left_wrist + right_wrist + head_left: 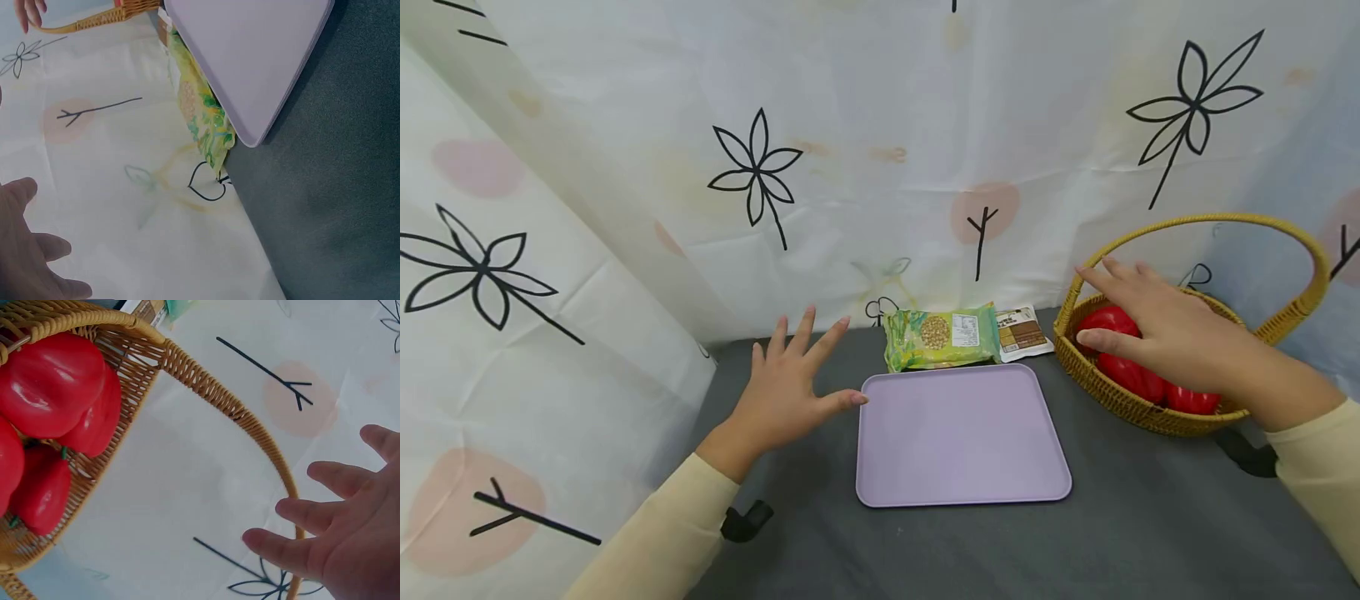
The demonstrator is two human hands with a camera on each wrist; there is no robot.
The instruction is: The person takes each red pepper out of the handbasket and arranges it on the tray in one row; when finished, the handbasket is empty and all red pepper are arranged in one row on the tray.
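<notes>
My left hand [786, 400], fingers spread, hovers just left of the lilac tray [962, 437] and holds nothing. In the head view its thumb tip overlaps the tray's left edge. My right hand [1180, 329] is held above the wicker basket [1120, 408], its fingers straight and apart. Several red bell peppers [1131, 377] lie in the basket, partly covered by that hand in the head view. The right wrist view shows the peppers [53, 384] more fully, with the fingers near the arched basket handle [250, 425]; whether they touch it I cannot tell.
Behind the tray lies a green and yellow packet [936, 337]. A smaller white and brown pouch [1022, 333] is between it and the basket. Patterned white cloth [865, 167] hangs at the back and sides of the dark grey tabletop [955, 550].
</notes>
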